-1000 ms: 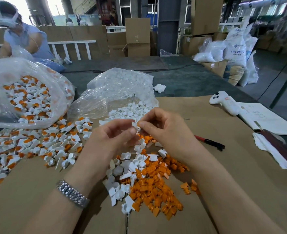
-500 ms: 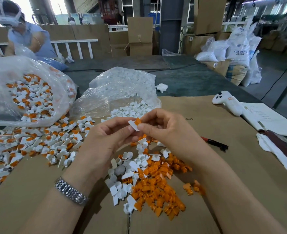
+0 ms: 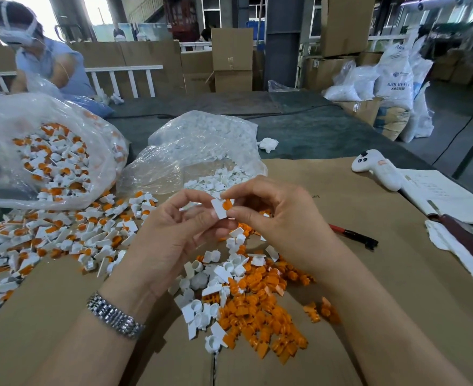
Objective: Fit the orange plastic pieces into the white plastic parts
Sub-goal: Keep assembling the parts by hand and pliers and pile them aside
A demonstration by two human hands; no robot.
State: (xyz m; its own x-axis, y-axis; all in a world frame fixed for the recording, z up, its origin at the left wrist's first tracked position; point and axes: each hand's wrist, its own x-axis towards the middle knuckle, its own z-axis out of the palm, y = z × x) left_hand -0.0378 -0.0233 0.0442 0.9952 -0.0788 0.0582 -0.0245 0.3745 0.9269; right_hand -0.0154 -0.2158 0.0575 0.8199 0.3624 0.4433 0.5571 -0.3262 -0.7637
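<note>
Orange piece point(image 3: 227, 204) seated against a white part point(image 3: 218, 208), pinched between left hand point(image 3: 171, 235) and right hand point(image 3: 280, 218), fingertips of both clamped on the pair, above the loose pile point(image 3: 246, 299) on the cardboard sheet point(image 3: 369, 274).

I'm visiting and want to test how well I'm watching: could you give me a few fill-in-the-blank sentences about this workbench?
1. Both hands, the left hand and the right hand, pinch a white part holding an ____ piece.
2. The wrist of the left hand wears a metal ____.
3. The loose orange pieces lie on brown ____.
4. The finished parts at far left sit in a clear plastic ____.

Missing words: orange; watch; cardboard; bag
</note>
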